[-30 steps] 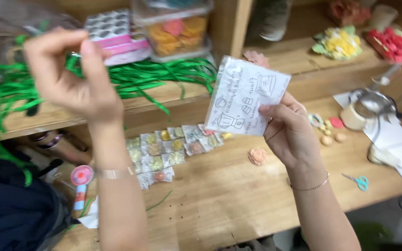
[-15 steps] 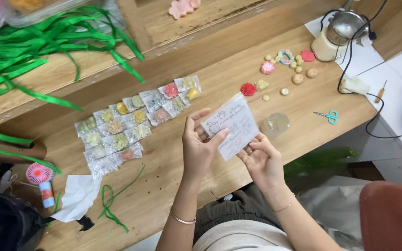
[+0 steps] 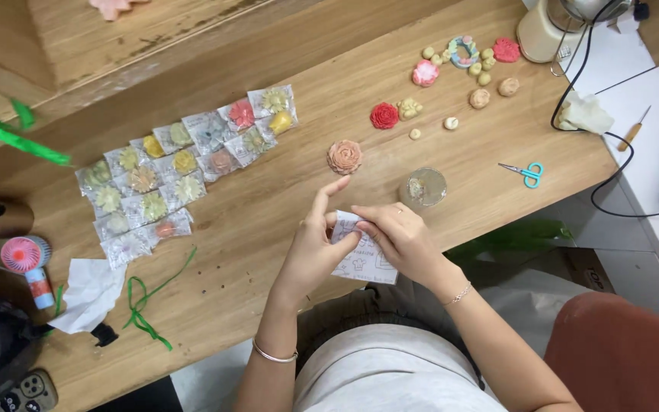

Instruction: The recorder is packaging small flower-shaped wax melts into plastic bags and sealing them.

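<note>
Both my hands hold a small clear printed plastic bag [image 3: 361, 258] low over the front edge of the wooden table [image 3: 284, 206]. My left hand [image 3: 316, 244] pinches its upper left edge, index finger raised. My right hand [image 3: 397, 240] grips its top from the right. Just beyond my fingers lies a peach flower-shaped piece [image 3: 345, 156], and a round clear lid [image 3: 423, 188] sits to the right of it.
Several bagged flower pieces [image 3: 181, 164] lie in rows at the left. Loose red, pink and beige pieces [image 3: 451, 76] sit at the far right near blue scissors [image 3: 526, 173], a cable and a cream device [image 3: 547, 30]. Green ribbon [image 3: 146, 305], tissue [image 3: 89, 294] and a pink mini fan [image 3: 28, 259] lie at the left.
My hands have lowered the bag from in front of the shelf to just above the table's front edge. My view has tilted down and the peach flower piece has come into sight.
</note>
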